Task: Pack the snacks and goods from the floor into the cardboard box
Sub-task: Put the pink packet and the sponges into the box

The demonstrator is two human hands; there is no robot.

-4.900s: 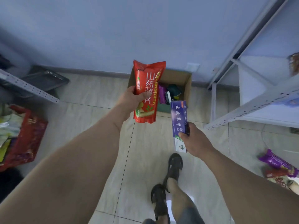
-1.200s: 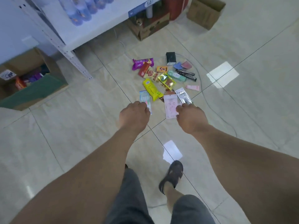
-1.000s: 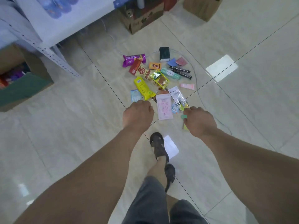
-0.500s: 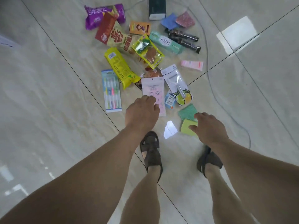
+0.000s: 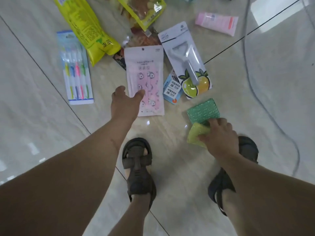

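Note:
Goods lie scattered on the tiled floor; the cardboard box is out of view. My left hand (image 5: pixel 125 103) reaches down with spread fingers, its thumb resting on the lower left corner of a pink patterned packet (image 5: pixel 146 72). My right hand (image 5: pixel 220 136) grips a yellow-green sponge (image 5: pixel 195 134) that lies against a green sponge (image 5: pixel 202 110). Around them lie a toothbrush pack (image 5: pixel 75 68), a yellow snack bag (image 5: pixel 88 26), a peeler pack (image 5: pixel 187 60) and a blue eraser pack (image 5: pixel 172 88).
A pink tube (image 5: pixel 216 23) and a clear snack bag (image 5: pixel 144 9) lie farther up. A thin cable (image 5: pixel 265 106) curves across the floor on the right. My sandalled feet (image 5: pixel 138 167) stand just below the goods.
The view has dropped closer to the floor. My left hand has reached the pink packet, and my right hand has closed on the yellow-green sponge.

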